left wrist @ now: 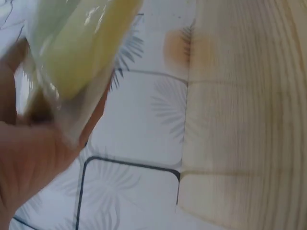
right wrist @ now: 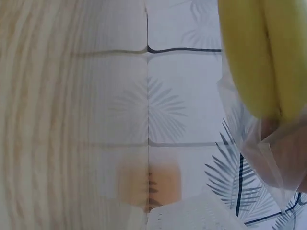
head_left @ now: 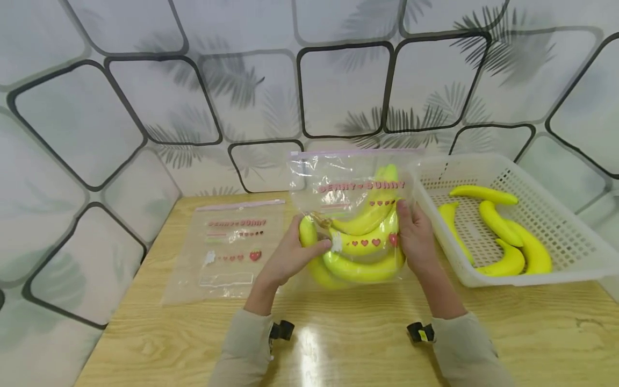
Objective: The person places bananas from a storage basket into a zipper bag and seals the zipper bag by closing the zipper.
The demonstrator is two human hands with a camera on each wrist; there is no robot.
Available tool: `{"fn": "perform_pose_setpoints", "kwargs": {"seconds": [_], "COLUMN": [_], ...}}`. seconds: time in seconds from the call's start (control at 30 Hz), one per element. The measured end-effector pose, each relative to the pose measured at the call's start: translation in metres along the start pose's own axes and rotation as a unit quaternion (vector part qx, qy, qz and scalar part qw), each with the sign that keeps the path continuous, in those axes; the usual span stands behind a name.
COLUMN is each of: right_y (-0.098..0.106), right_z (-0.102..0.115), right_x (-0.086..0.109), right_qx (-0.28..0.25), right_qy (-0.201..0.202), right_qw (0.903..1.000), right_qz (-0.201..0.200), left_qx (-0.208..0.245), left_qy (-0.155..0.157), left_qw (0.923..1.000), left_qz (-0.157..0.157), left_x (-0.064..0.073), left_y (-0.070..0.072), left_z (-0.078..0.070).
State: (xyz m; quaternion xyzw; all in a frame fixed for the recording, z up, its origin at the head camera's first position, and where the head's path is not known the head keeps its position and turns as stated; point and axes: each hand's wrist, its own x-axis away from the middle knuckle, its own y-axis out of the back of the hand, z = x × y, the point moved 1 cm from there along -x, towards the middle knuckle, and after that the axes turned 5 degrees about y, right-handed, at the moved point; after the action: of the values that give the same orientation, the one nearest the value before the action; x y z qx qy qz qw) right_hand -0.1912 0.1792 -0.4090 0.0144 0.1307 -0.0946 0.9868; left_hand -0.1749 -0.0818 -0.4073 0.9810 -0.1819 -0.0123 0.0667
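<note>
A clear zip bag [head_left: 309, 183] with pink print and a pale purple slider strip along its top is held upright over the table, several yellow bananas [head_left: 362, 269] inside it. My left hand [head_left: 285, 252] grips the bag's left side, thumb across the front. On the opposite side, my right hand [head_left: 417, 236] grips the edge, thumb up along the front. From the left wrist, the plastic and a blurred banana [left wrist: 81, 48] show above that hand. Two bananas [right wrist: 264, 57] press against the plastic in the right wrist view, fingers partly hidden behind it.
A second printed zip bag [head_left: 227, 274] lies flat at the left of the wooden table [head_left: 348, 333]. To the right stands a white perforated basket [head_left: 570, 215] holding several bananas [head_left: 483, 193]. A patterned wall [head_left: 343, 91] rises behind the table.
</note>
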Motion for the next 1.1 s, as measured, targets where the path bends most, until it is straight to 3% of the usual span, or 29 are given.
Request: {"fn": "perform_pose_setpoints", "kwargs": {"seconds": [0.17, 0.3, 0.37, 0.43, 0.57, 0.67, 0.77, 1.0, 1.1], "right_y": [-0.002, 0.002, 0.006, 0.012, 0.022, 0.025, 0.024, 0.018, 0.014], "right_z": [-0.002, -0.004, -0.005, -0.005, -0.005, -0.006, -0.007, -0.010, -0.017], "right_x": [0.001, -0.002, -0.004, -0.006, -0.006, -0.005, -0.005, -0.007, -0.008], "right_qx": [0.006, -0.003, -0.024, -0.028, -0.006, -0.002, 0.011, 0.015, 0.015], "right_qy": [-0.036, -0.081, -0.094, -0.095, -0.077, -0.075, -0.072, -0.058, -0.032], "right_qw": [0.9985, 0.9964, 0.9949, 0.9893, 0.9601, 0.9435, 0.9453, 0.9779, 0.9860], "right_qz": [-0.040, -0.023, 0.027, 0.107, 0.269, 0.323, 0.318, 0.200, 0.163], "left_qx": [0.007, 0.016, 0.020, 0.027, 0.035, 0.040, 0.044, 0.070, 0.057], "left_qy": [0.009, 0.013, 0.007, -0.002, -0.007, 0.004, 0.017, 0.011, 0.006], "left_qw": [0.9968, 0.9938, 0.9919, 0.9894, 0.9854, 0.9850, 0.9851, 0.9885, 0.9885], "left_qz": [-0.079, -0.109, -0.125, -0.143, -0.167, -0.168, -0.165, -0.134, -0.140], "left_x": [-0.004, -0.006, -0.006, -0.007, -0.008, -0.009, -0.009, -0.009, -0.009], "left_y": [-0.007, -0.010, -0.009, -0.008, -0.003, -0.001, -0.001, 0.001, 0.005], "left_z": [0.002, 0.004, 0.005, 0.006, 0.011, 0.013, 0.013, 0.010, 0.014]}}
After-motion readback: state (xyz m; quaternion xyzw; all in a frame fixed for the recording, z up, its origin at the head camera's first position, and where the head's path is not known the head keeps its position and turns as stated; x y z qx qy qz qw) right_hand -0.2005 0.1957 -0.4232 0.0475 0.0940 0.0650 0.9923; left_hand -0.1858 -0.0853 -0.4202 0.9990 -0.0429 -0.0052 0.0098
